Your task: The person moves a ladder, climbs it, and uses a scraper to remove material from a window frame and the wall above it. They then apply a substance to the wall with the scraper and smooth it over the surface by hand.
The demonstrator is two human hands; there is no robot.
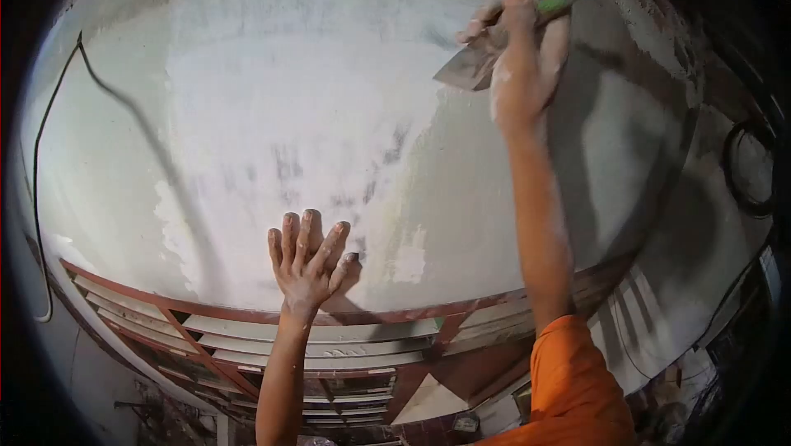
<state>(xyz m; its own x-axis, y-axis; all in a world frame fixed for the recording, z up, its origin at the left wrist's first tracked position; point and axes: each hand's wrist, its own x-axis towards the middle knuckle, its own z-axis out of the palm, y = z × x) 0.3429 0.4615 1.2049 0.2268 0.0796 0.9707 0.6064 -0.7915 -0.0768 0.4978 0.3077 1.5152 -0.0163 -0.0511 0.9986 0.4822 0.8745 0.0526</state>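
Observation:
My right hand (523,75) is raised at the upper right and closed round a putty knife (470,67). The knife's pale, plaster-smeared handle with a green patch points up and right, and its flat metal blade lies at or near the wall, pointing down and left. Low in the middle, my left hand (309,265) is spread on the wall (478,199), fingers up and apart, holding nothing. A broad white patch of putty (272,116) covers the wall above and left of that hand, with darker streaks showing through near its lower right.
Beneath the wall runs a red-brown frame with pale louvre slats (329,355). A black cable (41,125) hangs at the left. Coiled cable (746,170) hangs at the far right, and rough, broken plaster (651,26) edges the upper right.

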